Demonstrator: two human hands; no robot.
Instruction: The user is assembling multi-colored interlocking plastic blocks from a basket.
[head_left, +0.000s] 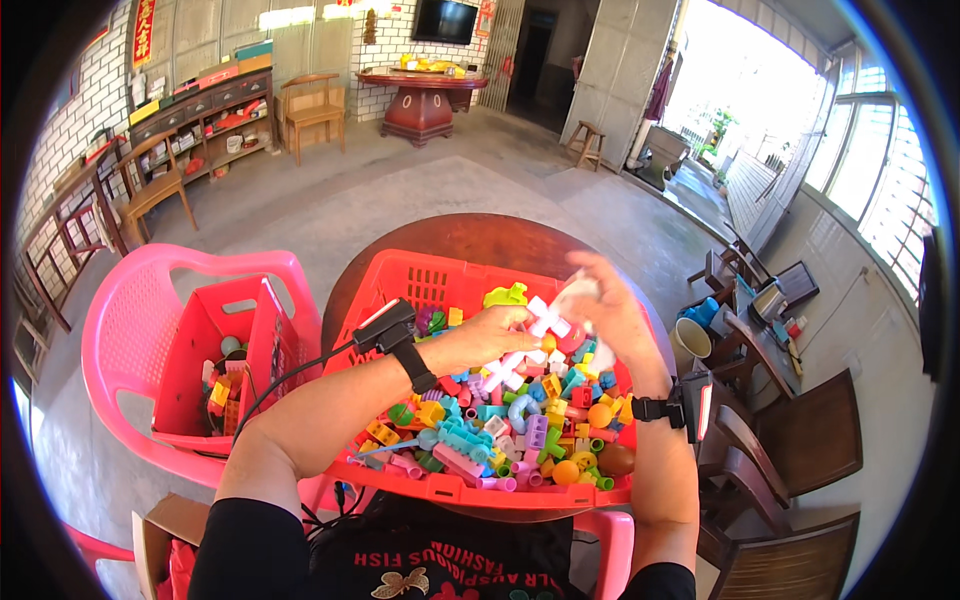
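Red plastic basket (475, 278): over it, prob. to catch drops, L hand (480, 337) half-curled, appar. pinching white cross-shaped block (548, 318); R hand (612, 300) blurred, can't tell opening/hold.

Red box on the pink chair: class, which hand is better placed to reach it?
Probably the left hand: the box stands on that side, while the right hand is farther across the basket.
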